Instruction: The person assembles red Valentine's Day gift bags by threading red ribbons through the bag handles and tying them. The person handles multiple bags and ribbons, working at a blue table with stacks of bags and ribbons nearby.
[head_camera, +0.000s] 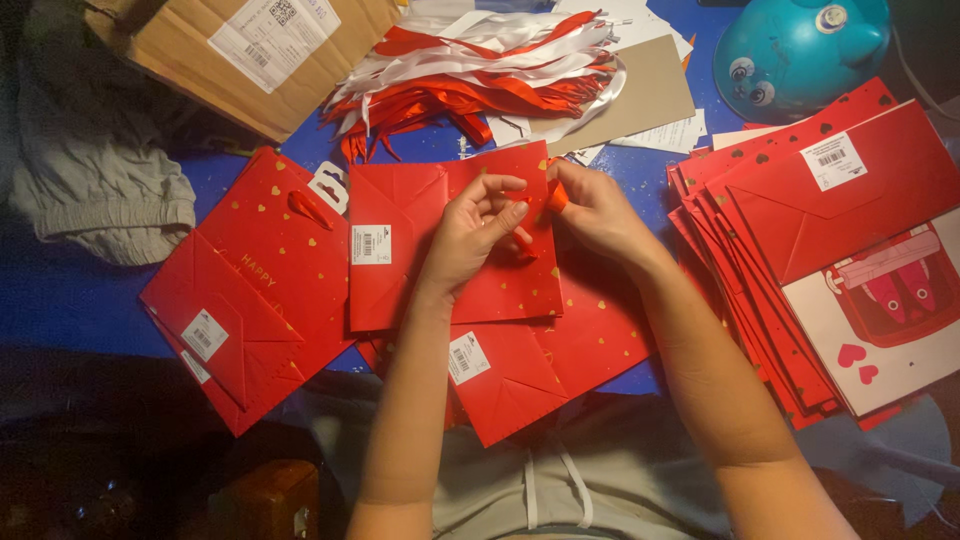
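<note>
Centrally, a red ribbon (556, 197) is pinched in the right hand's (600, 215) closed fingers above a flat red bag (420, 215), steadied by the left hand (470, 235); a slack pinch could drop it.

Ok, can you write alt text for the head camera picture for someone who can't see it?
Two hands, left hand and right hand, pinch a red ribbon over a flat red paper gift bag on a blue table. More red bags are stacked at right, and red and white ribbons lie behind.
</note>
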